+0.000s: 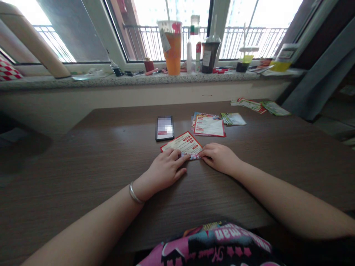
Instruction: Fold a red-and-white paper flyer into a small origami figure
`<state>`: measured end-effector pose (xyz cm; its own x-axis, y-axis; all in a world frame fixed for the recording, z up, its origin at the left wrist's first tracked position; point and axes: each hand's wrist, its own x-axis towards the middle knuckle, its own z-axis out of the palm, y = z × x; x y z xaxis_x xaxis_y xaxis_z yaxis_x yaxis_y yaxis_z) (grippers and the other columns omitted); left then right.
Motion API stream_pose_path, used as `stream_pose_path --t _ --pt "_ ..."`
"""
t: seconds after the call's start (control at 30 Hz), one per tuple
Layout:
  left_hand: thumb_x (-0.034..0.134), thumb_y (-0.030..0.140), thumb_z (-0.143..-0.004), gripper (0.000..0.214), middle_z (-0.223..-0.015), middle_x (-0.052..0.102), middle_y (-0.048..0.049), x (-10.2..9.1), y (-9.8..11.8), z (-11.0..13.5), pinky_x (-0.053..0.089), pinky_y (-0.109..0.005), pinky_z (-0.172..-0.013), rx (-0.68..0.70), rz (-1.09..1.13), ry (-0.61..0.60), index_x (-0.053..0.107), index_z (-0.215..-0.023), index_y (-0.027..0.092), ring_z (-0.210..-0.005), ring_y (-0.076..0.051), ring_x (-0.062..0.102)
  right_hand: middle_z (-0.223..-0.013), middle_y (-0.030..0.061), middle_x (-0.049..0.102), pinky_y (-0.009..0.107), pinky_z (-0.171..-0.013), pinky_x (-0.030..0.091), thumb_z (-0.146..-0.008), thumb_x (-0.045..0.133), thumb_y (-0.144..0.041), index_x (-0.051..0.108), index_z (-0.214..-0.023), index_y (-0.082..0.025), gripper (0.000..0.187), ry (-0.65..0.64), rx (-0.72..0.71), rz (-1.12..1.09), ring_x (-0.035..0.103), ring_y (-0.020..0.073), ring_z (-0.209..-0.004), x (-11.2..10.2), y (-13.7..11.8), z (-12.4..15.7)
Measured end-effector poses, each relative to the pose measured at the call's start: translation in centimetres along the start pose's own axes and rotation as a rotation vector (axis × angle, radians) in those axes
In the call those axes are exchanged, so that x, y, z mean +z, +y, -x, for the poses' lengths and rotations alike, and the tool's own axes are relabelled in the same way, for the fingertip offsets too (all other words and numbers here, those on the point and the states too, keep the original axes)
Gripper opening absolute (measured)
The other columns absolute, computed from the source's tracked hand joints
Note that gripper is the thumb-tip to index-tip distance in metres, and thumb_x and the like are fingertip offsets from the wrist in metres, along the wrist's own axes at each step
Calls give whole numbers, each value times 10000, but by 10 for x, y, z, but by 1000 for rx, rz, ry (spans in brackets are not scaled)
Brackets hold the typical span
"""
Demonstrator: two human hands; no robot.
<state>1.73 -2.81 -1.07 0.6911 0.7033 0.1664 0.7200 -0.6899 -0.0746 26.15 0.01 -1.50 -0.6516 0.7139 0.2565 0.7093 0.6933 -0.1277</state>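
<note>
A red-bordered printed paper sheet (185, 143) lies slanted on the table, its near edge folded up to show a patterned, coloured reverse side. My left hand (166, 168), with a silver bangle at the wrist, holds the sheet's near left part, fingertips pressing along the folded strip. At the near right corner, my right hand (219, 157) pinches the same fold between thumb and fingers. Both hands rest on the tabletop. Just beyond the sheet lies a phone (164, 128) with a blurred screen.
A stack of red-bordered sheets (209, 125) lies behind the right hand, beside green-edged papers (233, 119). More leaflets (274, 108) lie at the table's far right (305, 155). On the granite windowsill (124, 79) stand an orange drink cup (173, 51), a dark cup (210, 55) and bottles.
</note>
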Motion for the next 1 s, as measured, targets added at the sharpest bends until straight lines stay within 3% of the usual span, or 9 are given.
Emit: stream_pose_path --t 0.4,0.57,0.8,1.0 --pt "446 426 -944 464 -1338 513 -101 3 4 1 372 -455 -1041 -55 -30 3 499 -1351 210 -1196 -291 472 -951 61 696 316 -846 472 -877 536 -148 720 -987 -212 224 1 12 -77 617 185 -910 -1 5 1" --pt "438 345 -943 417 -1299 555 -101 6 1 1 371 -444 -1037 -24 -13 40 540 -1301 158 -1179 -284 483 -957 66 707 324 -828 484 -869 541 -133 698 -986 -189 203 48 6 -149 630 183 -888 7 10 -2" --pt "435 407 -949 461 -1276 572 -99 6 0 1 360 -419 -1034 -13 14 13 508 -1315 138 -1162 -271 488 -981 65 693 325 -839 470 -882 524 -153 682 -1090 -211 268 17 -29 -102 614 189 -911 9 8 -3" --pt "402 405 -967 474 -1286 545 -92 4 1 1 350 -434 -1026 31 16 -9 416 -1406 226 -1156 -258 491 -990 66 672 326 -851 470 -903 514 -190 707 -1063 -230 253 10 -37 -36 595 190 -927 7 3 -1"
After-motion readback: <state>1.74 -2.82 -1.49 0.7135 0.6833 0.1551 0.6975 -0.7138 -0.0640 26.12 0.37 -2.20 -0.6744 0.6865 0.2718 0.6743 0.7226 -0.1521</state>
